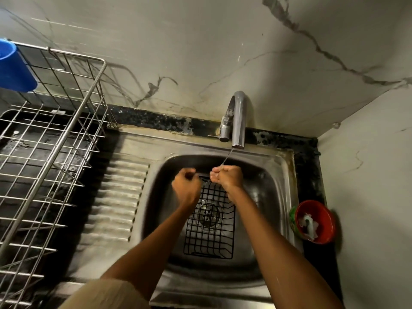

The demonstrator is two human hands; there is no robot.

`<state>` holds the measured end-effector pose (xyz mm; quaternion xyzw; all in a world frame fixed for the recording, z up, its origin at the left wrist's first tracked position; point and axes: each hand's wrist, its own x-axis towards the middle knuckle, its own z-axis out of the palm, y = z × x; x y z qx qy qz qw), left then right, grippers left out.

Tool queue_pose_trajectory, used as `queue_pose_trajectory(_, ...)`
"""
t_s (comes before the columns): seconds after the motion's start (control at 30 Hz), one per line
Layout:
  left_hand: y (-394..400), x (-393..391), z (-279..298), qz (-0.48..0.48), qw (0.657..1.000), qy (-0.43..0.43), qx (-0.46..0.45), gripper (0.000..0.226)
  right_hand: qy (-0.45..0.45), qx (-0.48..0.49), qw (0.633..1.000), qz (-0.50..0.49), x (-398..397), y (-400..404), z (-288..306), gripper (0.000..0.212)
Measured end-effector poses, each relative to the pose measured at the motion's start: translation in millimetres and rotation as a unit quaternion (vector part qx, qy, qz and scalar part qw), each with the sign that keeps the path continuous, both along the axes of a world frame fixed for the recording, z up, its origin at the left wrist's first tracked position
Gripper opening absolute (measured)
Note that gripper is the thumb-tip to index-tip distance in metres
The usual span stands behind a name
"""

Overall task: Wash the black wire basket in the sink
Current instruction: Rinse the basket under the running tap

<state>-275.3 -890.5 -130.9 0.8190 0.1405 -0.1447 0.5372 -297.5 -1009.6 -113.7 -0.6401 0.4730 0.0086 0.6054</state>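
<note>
**Basket under a thin stream, both hands at its far rim**

Stood at nine o'clock on the dark tabletop (308, 166): a steel dish rack (51, 152), with a blue cup (13, 68) hooked on its far corner. Filled the centre: the steel sink (274, 186), ribbed drainboard to its left. Lay in the bowl over the drain: the black wire basket (209, 228), far rim lifted toward twelve o'clock. Rose at twelve o'clock: the tap (237, 121), letting down a thin stream. Sat at three o'clock on the sink's edge: a red bowl (316, 221) holding a crumpled scrap. Gripped the far rim, fingers curled round the wire: the left hand (186, 186). Met the stream at that same rim: the right hand (226, 177), fingers curled and wet; cannot tell whether clasping wire or only catching water.

Risks, as judged: wet wire slipping from the grip and clattering onto the drain; so thin a stream leaving the near end unrinsed; a swung elbow knocking the red bowl off the edge.
</note>
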Motion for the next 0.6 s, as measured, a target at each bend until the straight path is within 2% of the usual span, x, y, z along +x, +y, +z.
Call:
queue_pose_trajectory(0.1,24.9,-32.2,-22.5,-0.023,0.992,0.093,0.08,0.025,0.012,-0.045,0.998,0.03,0.4,-0.5,-1.4,0.019)
queue_pose_trajectory(0.2,40.2,-48.7,-50.1,-0.109,0.962,0.216,0.129,0.027,0.037,-0.092,0.993,0.071,0.2,-3.0,-8.0,0.02)
queue_pose_trajectory(0.27,43.7,-51.8,-61.3,-0.163,0.945,0.249,0.14,0.027,0.046,-0.12,0.987,0.097,-0.4,-4.4,-10.5,0.02)
queue_pose_trajectory(0.43,43.6,-49.4,-63.2,-0.237,0.93,0.223,0.172,0.027,0.059,-0.147,0.978,0.132,-0.2,-10.9,-13.5,0.023)
queue_pose_trajectory(0.6,48.9,-52.7,-46.1,-0.343,0.906,0.141,0.202,0.027,0.062,-0.152,0.974,0.158,-2.2,-19.4,-15.3,0.014)
